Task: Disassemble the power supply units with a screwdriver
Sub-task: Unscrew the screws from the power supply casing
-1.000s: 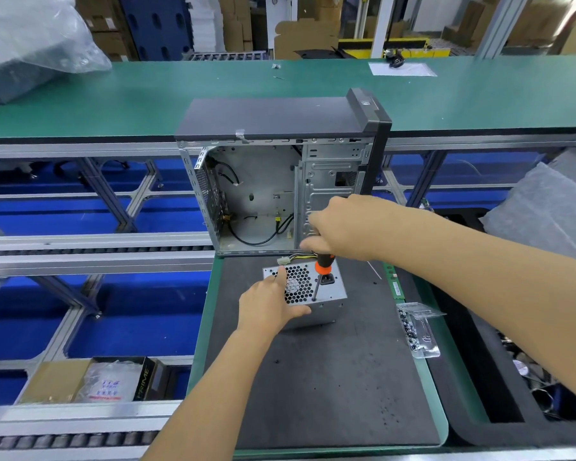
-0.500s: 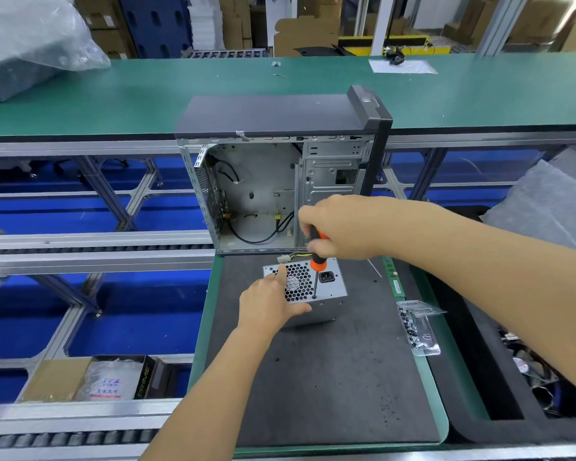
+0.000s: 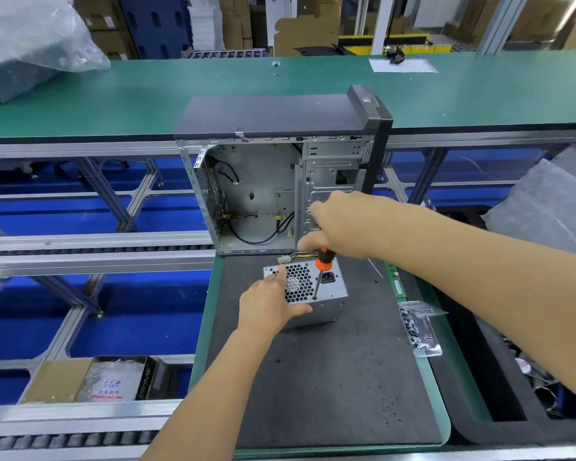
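A silver power supply unit (image 3: 326,296) with a honeycomb fan grille stands on the dark foam mat (image 3: 330,377). My left hand (image 3: 266,306) grips its left side, thumb on the grille. My right hand (image 3: 341,224) holds an orange-and-black screwdriver (image 3: 320,271) upright. The tip of the shaft sits at the lower edge of the unit's top face. Yellow and black wires with a white plug (image 3: 285,259) come out of the unit's far side.
An open computer case (image 3: 280,181) stands just behind the unit. A clear plastic tray of screws (image 3: 419,327) and a green memory stick (image 3: 394,282) lie at the mat's right edge. A black foam bin (image 3: 499,394) sits to the right, a green conveyor (image 3: 147,91) beyond.
My right hand dipped and rose a little over the handle, and the screwdriver stayed on the same spot of the unit. My left hand kept its grip.
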`<action>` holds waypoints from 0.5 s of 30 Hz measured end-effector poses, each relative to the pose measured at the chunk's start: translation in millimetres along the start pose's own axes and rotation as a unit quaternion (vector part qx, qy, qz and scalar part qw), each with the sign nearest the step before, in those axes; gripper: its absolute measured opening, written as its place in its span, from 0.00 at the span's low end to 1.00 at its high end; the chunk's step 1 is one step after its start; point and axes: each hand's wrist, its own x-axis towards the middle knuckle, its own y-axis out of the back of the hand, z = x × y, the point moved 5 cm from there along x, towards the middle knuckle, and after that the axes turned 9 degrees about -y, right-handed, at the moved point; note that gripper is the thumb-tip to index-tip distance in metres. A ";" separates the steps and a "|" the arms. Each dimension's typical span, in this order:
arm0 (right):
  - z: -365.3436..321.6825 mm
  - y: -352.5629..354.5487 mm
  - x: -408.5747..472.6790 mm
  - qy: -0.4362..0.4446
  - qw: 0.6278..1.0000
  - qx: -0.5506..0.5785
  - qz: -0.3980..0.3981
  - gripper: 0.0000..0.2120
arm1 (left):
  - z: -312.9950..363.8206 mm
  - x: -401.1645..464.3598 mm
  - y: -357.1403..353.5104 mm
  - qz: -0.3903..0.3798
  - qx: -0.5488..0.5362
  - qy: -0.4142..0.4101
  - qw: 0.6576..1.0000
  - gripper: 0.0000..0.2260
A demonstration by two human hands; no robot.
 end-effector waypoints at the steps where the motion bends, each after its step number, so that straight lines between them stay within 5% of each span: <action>1: -2.3 0.7 0.9 0.015 1.000 -0.021 0.015 0.24 | 0.4 0.3 -0.4 -0.002 0.000 -0.001 1.000 0.45; 4: -5.4 -3.4 1.5 0.074 0.996 0.020 -0.041 0.08 | 0.5 0.5 -0.6 0.001 0.001 -0.001 1.000 0.44; 8: -4.8 -1.6 -0.6 0.045 0.995 0.058 -0.066 0.22 | -0.2 0.1 -0.5 0.001 -0.010 -0.002 1.000 0.41; 12: -8.0 2.9 -0.6 0.063 0.982 -0.177 -0.006 0.15 | 0.5 -0.1 -0.9 0.003 -0.002 -0.003 1.000 0.43; 15: -2.7 2.8 1.7 0.081 0.996 -0.037 -0.010 0.09 | 0.2 0.8 -1.6 0.000 0.005 -0.004 1.000 0.45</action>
